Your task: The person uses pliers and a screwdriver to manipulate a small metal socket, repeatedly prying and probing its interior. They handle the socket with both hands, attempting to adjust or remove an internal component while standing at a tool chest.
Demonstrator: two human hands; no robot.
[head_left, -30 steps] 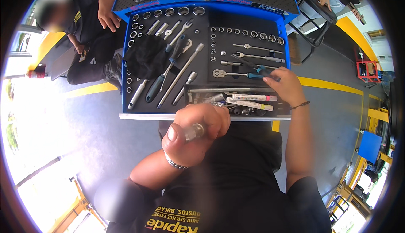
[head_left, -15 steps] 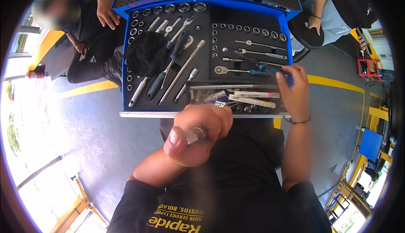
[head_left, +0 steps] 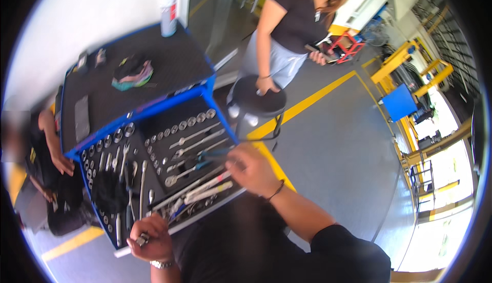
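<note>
My left hand (head_left: 152,236) is closed around a metal socket tool (head_left: 143,239) at the drawer's front edge; only its shiny end shows, the rest hidden in the fist. My right hand (head_left: 252,170) is at the drawer's right side, fingers curled on the handle end of teal-and-black pliers (head_left: 209,155). The pliers lie over the right foam tray, beside a ratchet (head_left: 180,177) with a teal handle. Below them, a front compartment holds paint markers (head_left: 207,193) and loose metal parts. A black cloth (head_left: 111,191) covers part of the left tray, near a long wrench (head_left: 143,180).
The open drawer belongs to a blue tool cart (head_left: 205,86) with a black top. On it are a spray can (head_left: 168,14), a cloth bundle (head_left: 132,74) and a dark flat object (head_left: 82,118). One person stands by a round black stool (head_left: 259,98); another sits at left.
My view has swung up and to the right, bringing in the cart top and the standing person. My left hand, still holding the metal tool, has lowered toward the drawer's front edge.
</note>
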